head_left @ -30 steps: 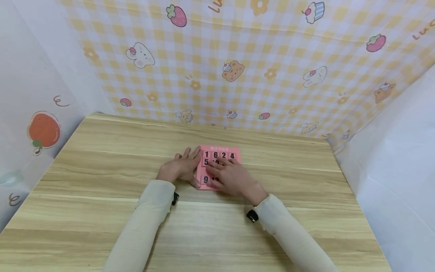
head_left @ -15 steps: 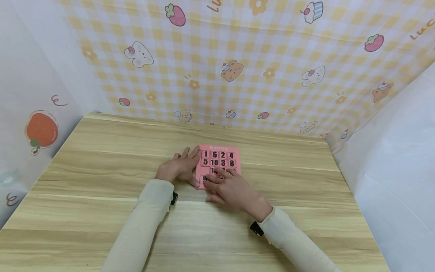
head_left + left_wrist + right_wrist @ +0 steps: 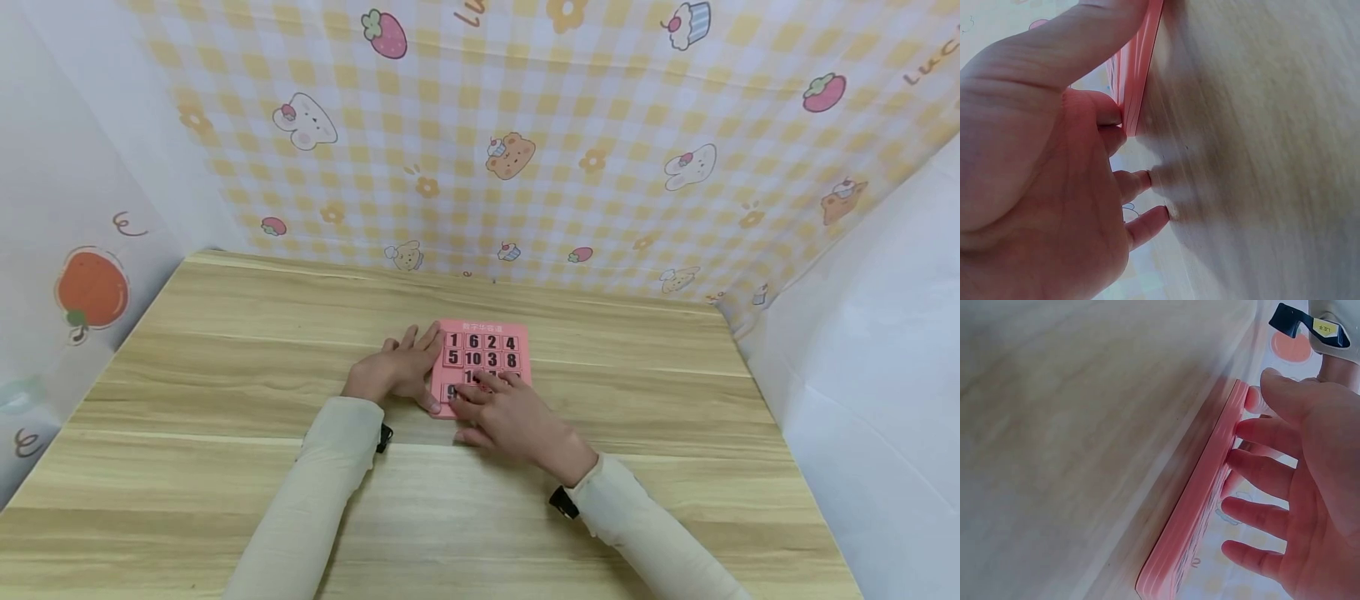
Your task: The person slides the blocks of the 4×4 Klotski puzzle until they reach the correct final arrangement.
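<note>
Yellow-checked cloth point(image 3: 450, 117) backed the wood-grain bench point(image 3: 465, 517), a pink number slide puzzle point(image 3: 482, 351) lying at the head view's centre. The left hand point(image 3: 397, 372) touched the puzzle's left edge; the right hand point(image 3: 513, 417) partly hid lower tiles point(image 3: 472, 377); both were unclosed. Only the left wrist view showed two fingertips point(image 3: 1157, 219) against the bench; only the right wrist view, a yellow label point(image 3: 1325, 328), upper right.
</note>
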`<state>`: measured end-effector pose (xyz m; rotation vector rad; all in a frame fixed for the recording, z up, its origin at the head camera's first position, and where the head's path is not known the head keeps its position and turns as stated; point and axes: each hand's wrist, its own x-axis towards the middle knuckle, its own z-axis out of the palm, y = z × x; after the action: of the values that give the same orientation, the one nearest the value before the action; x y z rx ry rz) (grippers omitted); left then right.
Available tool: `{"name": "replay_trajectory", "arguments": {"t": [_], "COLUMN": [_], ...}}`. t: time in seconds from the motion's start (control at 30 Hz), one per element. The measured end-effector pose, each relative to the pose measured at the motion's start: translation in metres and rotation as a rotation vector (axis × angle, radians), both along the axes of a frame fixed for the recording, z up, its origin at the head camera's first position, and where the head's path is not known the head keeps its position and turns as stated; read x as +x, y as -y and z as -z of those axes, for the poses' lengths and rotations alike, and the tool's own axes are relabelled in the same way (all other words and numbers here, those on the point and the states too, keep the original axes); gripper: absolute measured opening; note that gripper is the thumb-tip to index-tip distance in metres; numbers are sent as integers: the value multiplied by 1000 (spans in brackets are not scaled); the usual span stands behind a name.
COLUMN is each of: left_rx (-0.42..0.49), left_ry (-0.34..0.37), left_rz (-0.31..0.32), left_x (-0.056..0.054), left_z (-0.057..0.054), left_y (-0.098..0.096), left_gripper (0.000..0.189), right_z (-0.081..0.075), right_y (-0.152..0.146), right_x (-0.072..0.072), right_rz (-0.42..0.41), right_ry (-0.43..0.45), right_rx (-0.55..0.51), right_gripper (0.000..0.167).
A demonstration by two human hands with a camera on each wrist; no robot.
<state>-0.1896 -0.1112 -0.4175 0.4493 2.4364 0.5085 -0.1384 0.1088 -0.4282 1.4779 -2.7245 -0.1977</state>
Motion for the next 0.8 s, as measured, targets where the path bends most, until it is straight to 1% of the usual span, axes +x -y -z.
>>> {"name": "replay_trajectory", "arguments": {"t": [0.2,0.37,0.57,0.8], "left_rx": [-2,-9,-10,-10], "left_ry": [1,-5,-8,-9], "left_rz": [5,12,10,8], "left_x": [0,0,-1,-1], "left_z": [0,0,1,2], "left_y": [0,0,0,0], "left_gripper": [121,121,121,121], "right_z": [1,2,1,2], "right_y": [1,2,3,4], "right_x": [-4,-7,-10,-15], "right_rz": [9,27,42,58], "right_ry": [-12,7,6,15], "right_rx": [-3,6,9,11], "right_gripper": [50,51,53,52]}}
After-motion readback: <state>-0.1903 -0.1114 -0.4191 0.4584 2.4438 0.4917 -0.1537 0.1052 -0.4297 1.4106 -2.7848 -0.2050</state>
